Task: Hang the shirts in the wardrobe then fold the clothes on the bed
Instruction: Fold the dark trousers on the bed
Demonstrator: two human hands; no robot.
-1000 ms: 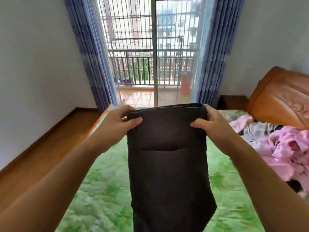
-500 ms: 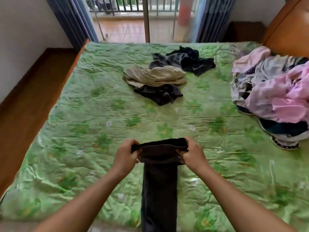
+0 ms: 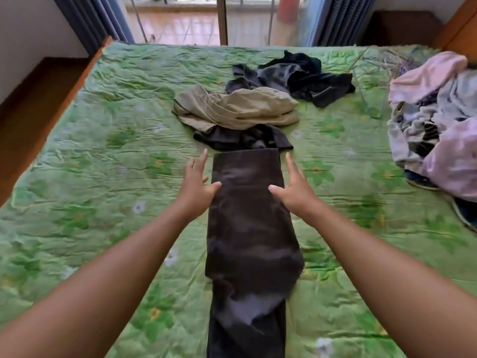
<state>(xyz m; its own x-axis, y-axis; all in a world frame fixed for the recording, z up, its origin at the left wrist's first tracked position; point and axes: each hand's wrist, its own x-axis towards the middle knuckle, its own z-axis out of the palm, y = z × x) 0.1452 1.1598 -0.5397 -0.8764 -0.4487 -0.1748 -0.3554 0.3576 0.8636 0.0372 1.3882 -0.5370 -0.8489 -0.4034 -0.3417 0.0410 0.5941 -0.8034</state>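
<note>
Dark brown trousers (image 3: 249, 228) lie flat and lengthwise on the green bed cover (image 3: 103, 177), waistband toward the far side. My left hand (image 3: 197, 182) sits at the left edge of the waist part, fingers straight, thumb on the cloth. My right hand (image 3: 294, 187) mirrors it on the right edge, fingers straight and thumb touching the fabric. Neither hand grips anything. Just beyond the waistband lie a crumpled dark garment (image 3: 245, 139), a beige garment (image 3: 237, 107) and a dark heap (image 3: 294, 76).
A pile of pink, grey and patterned clothes (image 3: 436, 125) lies on the bed's right side near the wooden headboard (image 3: 462, 29). Blue curtains (image 3: 98, 16) frame the balcony door at the far side. Wooden floor (image 3: 28, 104) runs along the bed's left edge.
The trousers went from held up in the air to lying flat on the bed. Both hands let go of the waistband and now lie flat at its sides.
</note>
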